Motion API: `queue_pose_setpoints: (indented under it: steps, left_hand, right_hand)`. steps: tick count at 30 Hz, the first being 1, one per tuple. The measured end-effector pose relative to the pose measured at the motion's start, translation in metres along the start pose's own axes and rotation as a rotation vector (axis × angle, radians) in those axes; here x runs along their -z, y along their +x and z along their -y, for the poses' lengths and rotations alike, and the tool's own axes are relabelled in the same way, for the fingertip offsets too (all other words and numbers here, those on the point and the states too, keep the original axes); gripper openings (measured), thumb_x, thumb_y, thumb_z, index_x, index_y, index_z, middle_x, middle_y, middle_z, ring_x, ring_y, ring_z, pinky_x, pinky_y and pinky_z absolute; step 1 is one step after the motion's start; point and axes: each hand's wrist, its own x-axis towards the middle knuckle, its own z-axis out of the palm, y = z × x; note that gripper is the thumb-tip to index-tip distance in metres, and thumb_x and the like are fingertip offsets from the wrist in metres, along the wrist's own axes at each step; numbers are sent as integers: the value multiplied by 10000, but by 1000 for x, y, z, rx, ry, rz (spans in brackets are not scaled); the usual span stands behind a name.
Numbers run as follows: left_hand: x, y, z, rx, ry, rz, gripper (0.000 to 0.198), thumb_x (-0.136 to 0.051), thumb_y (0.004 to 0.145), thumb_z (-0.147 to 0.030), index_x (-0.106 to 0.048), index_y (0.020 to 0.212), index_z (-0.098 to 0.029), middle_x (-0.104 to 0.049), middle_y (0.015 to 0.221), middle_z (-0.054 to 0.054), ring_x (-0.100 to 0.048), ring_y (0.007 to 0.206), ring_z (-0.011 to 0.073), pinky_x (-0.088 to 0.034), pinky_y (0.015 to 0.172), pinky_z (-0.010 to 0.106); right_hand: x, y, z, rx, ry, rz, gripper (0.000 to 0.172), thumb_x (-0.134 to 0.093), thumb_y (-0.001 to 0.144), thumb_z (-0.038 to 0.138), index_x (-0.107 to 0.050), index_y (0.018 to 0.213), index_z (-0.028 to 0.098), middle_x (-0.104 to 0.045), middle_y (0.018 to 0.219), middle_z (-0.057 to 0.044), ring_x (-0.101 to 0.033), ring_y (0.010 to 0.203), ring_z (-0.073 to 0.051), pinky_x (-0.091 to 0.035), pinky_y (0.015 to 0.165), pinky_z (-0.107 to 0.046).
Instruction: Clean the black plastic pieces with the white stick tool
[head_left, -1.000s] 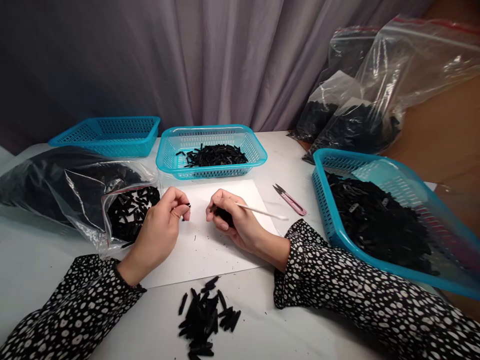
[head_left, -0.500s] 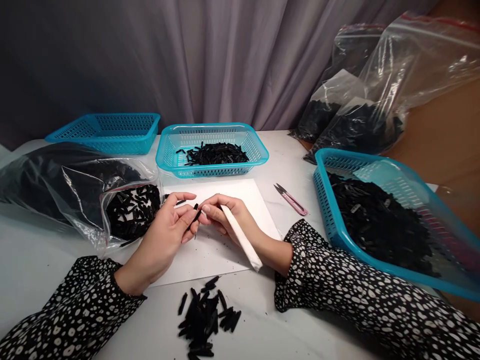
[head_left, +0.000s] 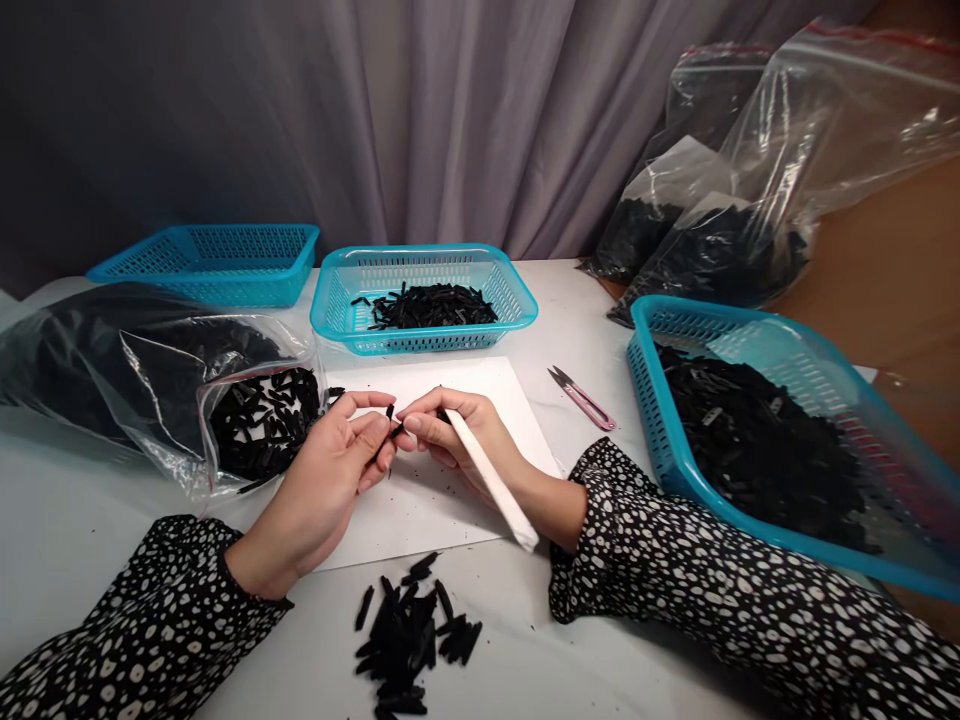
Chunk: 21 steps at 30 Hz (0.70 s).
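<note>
My left hand (head_left: 341,470) pinches a small black strip (head_left: 391,421) between thumb and fingers, above a white sheet (head_left: 480,480). Close against it, my right hand (head_left: 461,430) is closed around a white-wrapped stick (head_left: 491,480), which slants back over the wrist; its working end is hidden by the fingers. The fingertips of both hands meet at the strip. Nearer to me lies a loose pile of black strips (head_left: 405,645). Left of my left hand, a clear plastic bag (head_left: 161,345) lies on its side, with many similar black pieces at its mouth.
Pink thread snips (head_left: 583,398) lie right of the sheet. A blue basket (head_left: 424,345) with black pieces stands behind it, another blue basket (head_left: 300,285) at back left. A larger blue basket (head_left: 660,440) of black pieces is at right, before filled zip bags (head_left: 720,250).
The white-wrapped stick has swung slightly, its near end shifting right and toward me. The black strip has tilted a little in my left fingers. Both hands stay in nearly the same place.
</note>
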Motion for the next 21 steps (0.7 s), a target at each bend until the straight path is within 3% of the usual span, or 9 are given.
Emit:
queue_pose_setpoints:
  steps: [6, 15, 21]
  left_hand:
    - [3, 0, -1, -49, -50, -5, 327, -795, 777, -358, -615, 977, -173, -679, 679, -3, -408, 507, 66, -241, 427, 169]
    - [3, 0, 0, -62, -62, -33, 272, -786, 757, -283, -649, 966, -177, -669, 710, 5, -445, 553, 88, -280, 452, 184]
    - [1, -4, -1, -61, 18, 16, 258, -703, 818, -270, -620, 1045, -180, -666, 704, 0, -457, 580, 106, -301, 498, 213]
  right_hand:
    - [-2, -1, 9, -128, 170, -65, 332, -873, 693, 405, -715, 845, 156, -584, 617, 41, -291, 437, -33, -151, 417, -211]
    - [-1, -1, 10, -135, 183, -50, 322, -869, 698, 376, -707, 864, 152, -564, 608, 49, -285, 443, -30, -141, 428, -210]
    - [0, -1, 8, -107, 193, -15, 313, -832, 748, 380, -691, 909, 152, -584, 623, 46, -296, 447, -27, -154, 426, -193]
